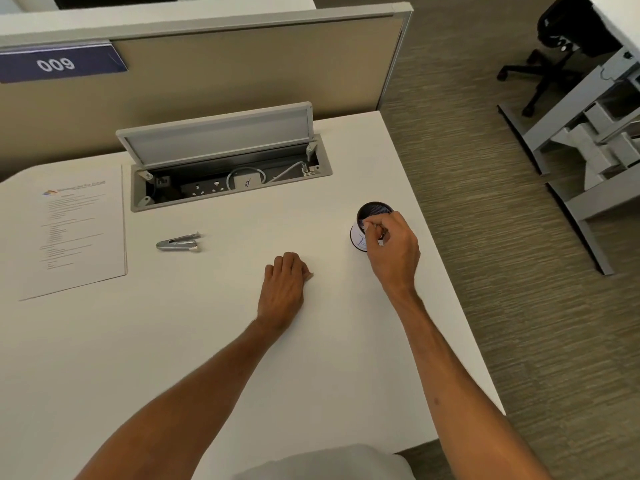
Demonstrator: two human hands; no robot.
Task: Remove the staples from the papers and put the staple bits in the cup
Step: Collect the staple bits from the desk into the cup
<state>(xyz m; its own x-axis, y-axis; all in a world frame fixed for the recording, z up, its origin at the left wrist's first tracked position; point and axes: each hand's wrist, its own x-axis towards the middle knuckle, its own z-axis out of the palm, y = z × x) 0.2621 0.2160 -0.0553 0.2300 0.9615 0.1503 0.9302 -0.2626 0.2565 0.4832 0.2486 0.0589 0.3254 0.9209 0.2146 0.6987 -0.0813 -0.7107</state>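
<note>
At the bottom edge of the frame lies a fold of white cloth (325,462), and two bare forearms reach up from there over the white counter (207,341). The left hand (284,285) rests near the middle of the frame, knuckles up and fingers clenched under against the counter; nothing shows in it. To the right and a little farther off, the right hand (391,247) sits over the near side of the cup (375,210), its thumb and fingers drawn together in a pinch at the near rim. Whether a staple bit lies between the tips is too small to tell. The cup stands upright close to the counter's right edge, dark inside with a white wall that bears a blue mark.

Left of centre, well apart from both hands, a metal staple remover (178,241) lies on its side. Farther left the papers (74,230) lie flat, printed side up. Beyond them, in the upper middle, a cable box (225,183) is sunk into the counter with its lid raised, showing sockets and white cable. Behind it runs a beige partition (242,64) with a dark label reading 009. At upper right a black office chair (554,46) stands on the carpet.
</note>
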